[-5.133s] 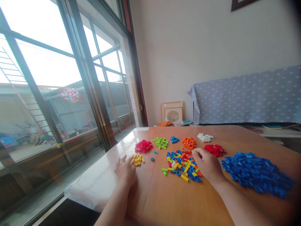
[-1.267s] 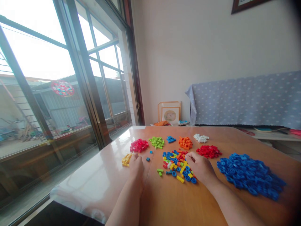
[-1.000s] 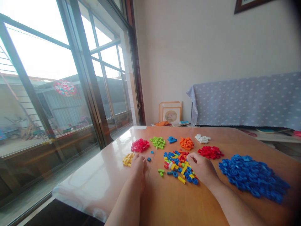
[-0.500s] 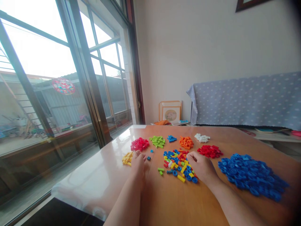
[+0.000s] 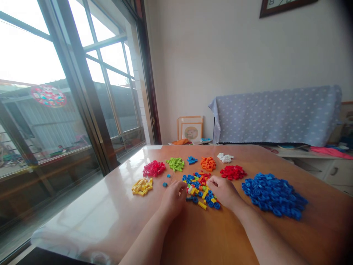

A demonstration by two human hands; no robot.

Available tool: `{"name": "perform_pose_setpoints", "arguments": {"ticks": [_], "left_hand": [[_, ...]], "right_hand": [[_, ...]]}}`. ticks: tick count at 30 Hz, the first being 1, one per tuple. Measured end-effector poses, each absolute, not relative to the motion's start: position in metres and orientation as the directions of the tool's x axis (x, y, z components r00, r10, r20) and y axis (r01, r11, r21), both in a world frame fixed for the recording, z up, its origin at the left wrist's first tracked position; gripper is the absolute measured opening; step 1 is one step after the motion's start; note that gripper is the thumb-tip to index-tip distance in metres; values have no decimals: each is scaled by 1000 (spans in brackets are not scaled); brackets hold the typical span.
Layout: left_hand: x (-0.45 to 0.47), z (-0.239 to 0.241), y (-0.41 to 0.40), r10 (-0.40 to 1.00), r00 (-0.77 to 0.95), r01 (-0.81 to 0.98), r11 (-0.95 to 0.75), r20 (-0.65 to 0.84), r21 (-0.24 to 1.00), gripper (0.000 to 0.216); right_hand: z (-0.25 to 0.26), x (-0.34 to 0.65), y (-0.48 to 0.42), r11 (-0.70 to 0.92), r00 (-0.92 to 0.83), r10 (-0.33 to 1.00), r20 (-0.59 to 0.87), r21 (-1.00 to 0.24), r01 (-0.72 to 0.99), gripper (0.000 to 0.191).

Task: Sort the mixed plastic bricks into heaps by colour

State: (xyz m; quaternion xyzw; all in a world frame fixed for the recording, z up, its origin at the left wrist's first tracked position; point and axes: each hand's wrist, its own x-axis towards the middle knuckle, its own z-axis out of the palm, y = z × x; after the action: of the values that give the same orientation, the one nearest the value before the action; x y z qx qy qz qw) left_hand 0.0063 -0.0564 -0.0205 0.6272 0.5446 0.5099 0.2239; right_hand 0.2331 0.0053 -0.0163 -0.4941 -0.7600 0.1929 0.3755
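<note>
A mixed pile of small toy bricks (image 5: 204, 194) in blue, yellow, red, orange and green lies on the wooden table (image 5: 193, 235), between my two hands. At its left edge is my left hand (image 5: 175, 195), palm down, with bent fingers a little apart and nothing visible in them. My right hand (image 5: 224, 190) rests at the pile's right edge with its fingers drawn together in a pinch; anything between the fingertips is hidden. Left of my left hand lie two small blue-teal bricks (image 5: 164, 184). A yellow brick heap (image 5: 142, 186) sits farther left.
Sorted heaps form an arc behind: pink-red (image 5: 154, 168), lime green (image 5: 175, 164), small blue (image 5: 192, 160), orange (image 5: 208, 164), white (image 5: 225, 158) and red (image 5: 233, 172). A large blue heap (image 5: 274, 195) spreads at right. A window (image 5: 110, 84) stands at left.
My left hand has moved right from the yellow heap to the mixed pile, covering where the loose green bricks lay. My right hand stays at the pile's right edge. The view has turned right.
</note>
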Motion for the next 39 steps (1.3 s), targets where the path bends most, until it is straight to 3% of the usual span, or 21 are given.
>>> {"name": "perform_pose_setpoints", "arguments": {"ticks": [3, 9, 13, 19, 26, 32, 36, 39], "left_hand": [[6, -18, -58, 900, -35, 533, -351, 435, 770, 16], [9, -19, -58, 883, -41, 581, -360, 467, 730, 19], [12, -18, -60, 854, 98, 688, -430, 512, 585, 19], [21, -16, -65, 863, 215, 794, -427, 456, 432, 24], [25, -14, -66, 884, 209, 804, -399, 419, 441, 23], [28, -10, -64, 842, 173, 748, -450, 511, 488, 14], [29, -9, -62, 774, 249, 763, -527, 582, 375, 14], [27, -12, -59, 749, 280, 772, -547, 600, 324, 17]], "right_hand": [[-17, 234, 4, 428, -286, 904, 318, -657, 621, 28], [-13, 233, -2, 400, -326, 915, 238, -650, 647, 24], [-14, 227, -9, 413, -347, 909, 231, -612, 674, 23], [-18, 219, -14, 462, -398, 885, 241, -557, 690, 21], [-19, 217, -14, 479, -405, 876, 260, -563, 673, 20], [-16, 214, -17, 452, -392, 881, 264, -714, 535, 25], [-15, 210, -17, 395, -429, 873, 232, -852, 344, 23], [-15, 212, -11, 342, -395, 895, 207, -887, 309, 22]]}}
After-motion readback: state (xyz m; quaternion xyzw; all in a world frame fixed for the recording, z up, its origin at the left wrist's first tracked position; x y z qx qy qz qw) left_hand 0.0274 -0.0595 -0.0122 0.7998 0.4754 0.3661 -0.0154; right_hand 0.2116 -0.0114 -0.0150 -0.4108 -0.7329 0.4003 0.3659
